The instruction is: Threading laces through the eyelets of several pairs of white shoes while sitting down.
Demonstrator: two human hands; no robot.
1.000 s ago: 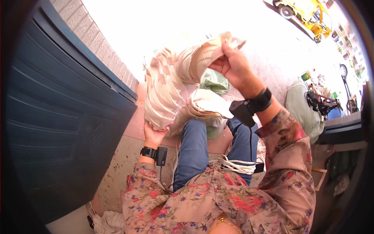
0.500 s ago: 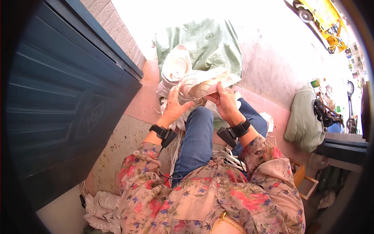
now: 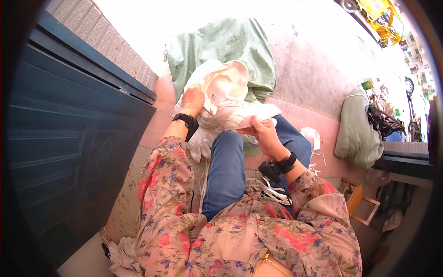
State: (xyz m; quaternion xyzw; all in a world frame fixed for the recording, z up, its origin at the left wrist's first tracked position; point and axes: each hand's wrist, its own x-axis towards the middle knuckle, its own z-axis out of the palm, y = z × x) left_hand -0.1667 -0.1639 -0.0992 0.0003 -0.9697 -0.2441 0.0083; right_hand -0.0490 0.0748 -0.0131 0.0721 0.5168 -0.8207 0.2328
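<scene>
A bundle of white, cup-shaped fabric pieces [image 3: 230, 115] lies in front of my knees; their exact kind is unclear. My left hand [image 3: 193, 100] is closed at the left edge of a raised pale cupped piece [image 3: 219, 87], its fingertips partly hidden behind it. At the bundle's right end, my right hand [image 3: 266, 137] pinches the edge of a white piece [image 3: 260, 113] between thumb and fingers. Beyond the bundle spreads a green woven sack [image 3: 221, 44]. Below the bundle, by my knee, hang more white pieces [image 3: 200, 143].
A dark blue panelled door [image 3: 78, 129] stands close on my left. To the right are a stuffed green sack [image 3: 357, 129], a small wooden stool [image 3: 357, 201] and a loose white piece with strings [image 3: 311, 137]. Farther off is a yellow vehicle [image 3: 376, 18]. White material [image 3: 124, 256] lies at lower left.
My left hand has gone from spread fingers to closed on a cupped piece, moving up and slightly left. That piece has opened out to the right. My right hand keeps its pinch, slightly lower.
</scene>
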